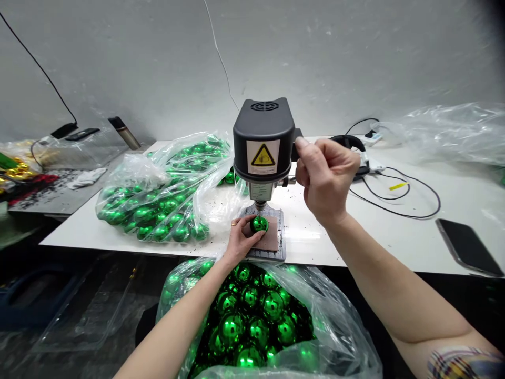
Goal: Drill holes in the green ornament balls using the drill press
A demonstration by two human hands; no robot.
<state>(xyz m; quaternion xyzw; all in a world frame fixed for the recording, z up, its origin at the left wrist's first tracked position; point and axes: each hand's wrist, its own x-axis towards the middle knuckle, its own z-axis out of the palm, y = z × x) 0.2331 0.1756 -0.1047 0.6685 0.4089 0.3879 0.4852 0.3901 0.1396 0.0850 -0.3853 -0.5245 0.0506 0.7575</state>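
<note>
- Pinching a shiny green ball (259,225), the left hand (238,238) had its thumb on the near side and its fingers around the far side!
- Directly above that hand's catch hung the metal chuck (260,205); whether its tip met the ball, I could not tell.
- Up to the right, the right hand (328,176) was curled into a tight fist at the side of the black drill press (263,123); anything inside that fist was hidden.
- Beneath the left hand, a brown board (269,242) lay on the grey base plate (281,237), all on the white tabletop (311,250).
- Beyond the left hand, off to its left, a clear bag (158,171) bulged with green balls.
- Below the left hand, nearer the body, a plastic bag (347,326) brimmed with more!
- Just behind the right hand sat headphones (358,143); farther right, a phone (469,247) lay flat.
</note>
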